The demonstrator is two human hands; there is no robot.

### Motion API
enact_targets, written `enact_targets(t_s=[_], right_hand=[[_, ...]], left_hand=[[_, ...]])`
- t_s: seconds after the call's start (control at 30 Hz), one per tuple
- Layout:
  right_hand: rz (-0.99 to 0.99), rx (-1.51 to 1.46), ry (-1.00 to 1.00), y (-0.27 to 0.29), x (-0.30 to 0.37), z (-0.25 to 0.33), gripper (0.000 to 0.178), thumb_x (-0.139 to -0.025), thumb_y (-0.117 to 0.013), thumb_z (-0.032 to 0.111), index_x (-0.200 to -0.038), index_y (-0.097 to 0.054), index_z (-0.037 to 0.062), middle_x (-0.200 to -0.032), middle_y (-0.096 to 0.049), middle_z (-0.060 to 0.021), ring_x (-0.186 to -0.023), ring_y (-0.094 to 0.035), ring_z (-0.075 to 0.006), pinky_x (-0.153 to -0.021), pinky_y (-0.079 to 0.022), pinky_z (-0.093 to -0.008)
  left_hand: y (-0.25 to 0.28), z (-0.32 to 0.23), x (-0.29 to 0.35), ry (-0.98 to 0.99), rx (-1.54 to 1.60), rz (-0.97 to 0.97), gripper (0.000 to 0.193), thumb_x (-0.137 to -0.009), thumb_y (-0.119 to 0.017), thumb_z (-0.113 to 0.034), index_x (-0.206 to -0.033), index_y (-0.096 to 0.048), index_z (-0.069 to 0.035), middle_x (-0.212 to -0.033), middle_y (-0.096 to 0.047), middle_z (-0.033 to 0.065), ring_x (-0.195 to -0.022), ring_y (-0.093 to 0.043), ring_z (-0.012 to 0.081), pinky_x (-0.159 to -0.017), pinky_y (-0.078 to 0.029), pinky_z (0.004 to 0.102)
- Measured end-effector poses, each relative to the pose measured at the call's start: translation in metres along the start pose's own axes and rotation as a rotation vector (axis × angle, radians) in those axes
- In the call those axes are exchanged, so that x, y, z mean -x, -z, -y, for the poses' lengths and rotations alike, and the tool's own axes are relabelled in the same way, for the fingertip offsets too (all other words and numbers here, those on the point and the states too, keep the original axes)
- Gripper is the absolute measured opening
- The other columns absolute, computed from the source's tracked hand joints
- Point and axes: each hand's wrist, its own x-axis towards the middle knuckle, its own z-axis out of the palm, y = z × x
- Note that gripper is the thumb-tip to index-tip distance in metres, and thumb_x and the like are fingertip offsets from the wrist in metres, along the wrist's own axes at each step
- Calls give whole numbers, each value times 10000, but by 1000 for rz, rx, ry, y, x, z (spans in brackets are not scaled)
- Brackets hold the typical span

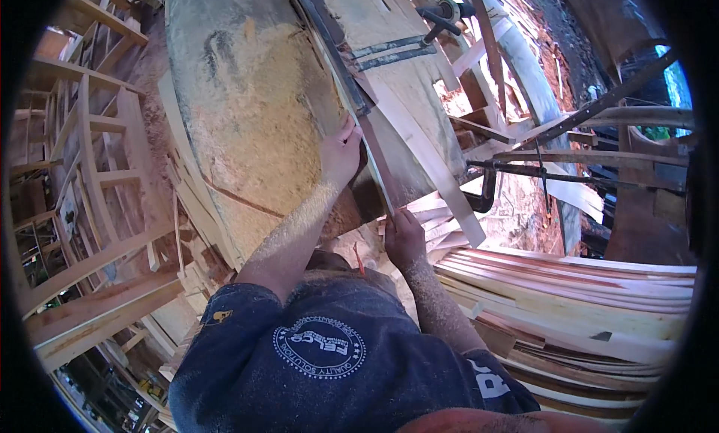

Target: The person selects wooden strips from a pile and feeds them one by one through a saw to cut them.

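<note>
A narrow wooden strip (380, 165) lies lengthwise on the sawdust-covered machine table (247, 118), beside a long dark metal guide bar (329, 51). My left hand (343, 154) is closed at the strip's left side, fingertips against it near the bar's near end. At the near end of the strip is my right hand (404, 238), its fingers wrapped round that end. Sawdust coats both forearms. No blade can be made out.
A pale loose board (427, 159) lies slantwise right of the strip. Metal rods (393, 51) join the guide bar on the right. A black clamp (483, 189) juts out at the table's right edge. Long boards (569, 291) are stacked at lower right; wooden frames (97, 156) stand left.
</note>
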Motion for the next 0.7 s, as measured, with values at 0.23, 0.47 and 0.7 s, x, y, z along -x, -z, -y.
enact_targets(t_s=[0.23,0.47,0.7], right_hand=[[-6,7,-8,-1,-22,6,162,-913,-623,60,-1061,-639,-1,-915,-617,-215,-840,-639,-432,-731,-523,-520],[-84,-8,87,-7,-37,9,150,-916,-615,61,-1045,-632,-13,-886,-602,-229,-815,-625,-453,-724,-508,-534],[25,26,-11,11,18,-9,159,-925,-613,83,-1054,-634,-8,-890,-608,-224,-819,-630,-437,-721,-511,-526]], left_hand=[[8,-22,-23,121,49,65,403,-994,-626,-218,-1293,-634,50,-1321,-635,271,-1233,-650,235,-1004,-491,310],[2,2,-38,-47,-10,-95,380,-987,-648,-253,-1232,-669,37,-1068,-717,274,-991,-736,193,-854,-536,342],[-1,-18,23,169,-274,93,441,-1007,-605,-330,-1298,-651,-2,-1006,-706,290,-907,-747,363,-833,-552,413]])
